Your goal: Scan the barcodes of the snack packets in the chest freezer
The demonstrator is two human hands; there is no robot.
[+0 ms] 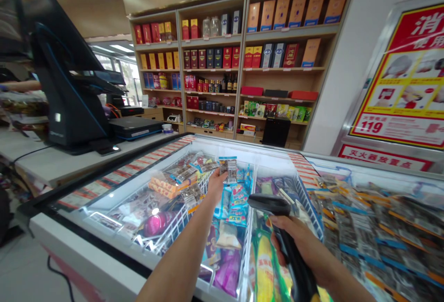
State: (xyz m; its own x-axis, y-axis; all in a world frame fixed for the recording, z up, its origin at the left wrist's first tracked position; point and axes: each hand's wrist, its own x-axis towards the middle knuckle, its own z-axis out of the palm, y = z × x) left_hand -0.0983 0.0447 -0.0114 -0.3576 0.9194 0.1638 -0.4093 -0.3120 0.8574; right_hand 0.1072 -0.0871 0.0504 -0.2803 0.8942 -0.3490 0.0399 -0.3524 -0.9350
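My left hand [215, 184] reaches into an open chest freezer [104, 251] and grips a small ice-cream packet [228, 169] with a blue top edge, held upright above the baskets. My right hand [305, 246] is closed around the handle of a black barcode scanner [274, 209], whose head points toward the packet. Below the hands lie several wrapped ice creams, blue-and-pink packets [234, 202] among them.
White wire baskets [180, 218] divide the freezer. A black checkout terminal [65, 84] stands on the counter [52, 163] at left. Wooden shelves [239, 66] with boxes and bottles line the back wall. A red poster [405, 80] hangs at right. Another person's arm [21, 86] shows far left.
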